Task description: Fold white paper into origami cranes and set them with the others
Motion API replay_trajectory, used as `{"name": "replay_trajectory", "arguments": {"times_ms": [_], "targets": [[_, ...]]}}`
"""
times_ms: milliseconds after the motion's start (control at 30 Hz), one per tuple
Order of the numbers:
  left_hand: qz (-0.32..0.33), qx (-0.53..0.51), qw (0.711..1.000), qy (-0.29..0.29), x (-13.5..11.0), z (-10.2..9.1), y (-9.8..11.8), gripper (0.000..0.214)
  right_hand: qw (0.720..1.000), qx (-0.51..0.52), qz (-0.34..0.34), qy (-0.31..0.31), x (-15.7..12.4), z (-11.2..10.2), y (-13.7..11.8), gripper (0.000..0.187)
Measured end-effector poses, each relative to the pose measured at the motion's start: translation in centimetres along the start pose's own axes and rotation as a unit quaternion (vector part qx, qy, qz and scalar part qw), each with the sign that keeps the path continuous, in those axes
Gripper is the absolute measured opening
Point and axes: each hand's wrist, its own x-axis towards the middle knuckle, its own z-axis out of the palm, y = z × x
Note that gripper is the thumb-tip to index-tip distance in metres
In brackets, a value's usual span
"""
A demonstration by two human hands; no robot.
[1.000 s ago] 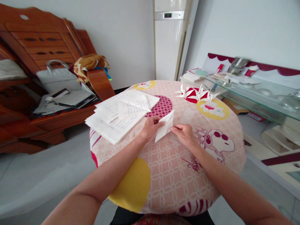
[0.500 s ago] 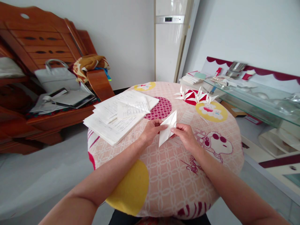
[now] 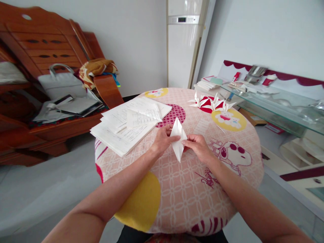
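Observation:
A white sheet of paper folded into a narrow diamond (image 3: 178, 148) is held upright over the middle of the round table. My left hand (image 3: 163, 138) pinches its left edge, thumb lying across the front. From the other side, my right hand (image 3: 198, 145) grips the right edge between thumb and fingers. Part of the fingers is hidden behind the paper. Beyond the hands, several folded white paper cranes (image 3: 215, 103) stand in a row at the table's far right.
A stack of handwritten sheets (image 3: 118, 143) covers the table's left part. The patterned tablecloth (image 3: 177, 195) hangs over the edge. To the right stands a glass shelf (image 3: 273, 104) with clutter; at left, a wooden bench (image 3: 55, 37) bears a grey bag (image 3: 63, 82).
The folded paper has turned from a rightward slant to nearly vertical and shifted slightly left. Both hands still hold it, the right one having moved a little left with it.

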Motion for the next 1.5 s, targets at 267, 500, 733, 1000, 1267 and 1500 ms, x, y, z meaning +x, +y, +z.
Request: {"name": "replay_trajectory", "arguments": {"times_ms": [267,500,733,1000,1267,1500], "targets": [[-0.075,0.003,0.996,0.046,-0.9,0.1,-0.5,0.075,0.998,-0.035,-0.003,0.043,0.1,-0.7,0.3,0.021],[-0.081,-0.011,0.996,0.04,-1.6,0.2,-1.2,0.068,0.997,-0.056,0.05,-0.012,0.2,-1.4,0.3,0.024],[-0.049,0.03,0.997,0.051,-2.4,-0.1,-1.9,0.069,0.994,-0.103,0.019,-0.03,0.3,-2.2,0.0,0.025],[0.249,0.359,0.899,-0.01,-4.4,-1.9,-1.1,0.019,0.935,-0.318,-0.036,-0.152,1.2,-2.8,-0.4,0.024],[0.271,0.421,0.849,-0.17,-4.9,-1.6,-2.7,0.028,0.87,-0.476,-0.127,-0.014,0.3,-1.7,0.4,0.011],[0.307,0.484,0.793,-0.206,-5.0,-1.5,-2.2,0.028,0.764,-0.559,-0.319,-0.049,-2.1,-2.1,1.5,0.021]]}}
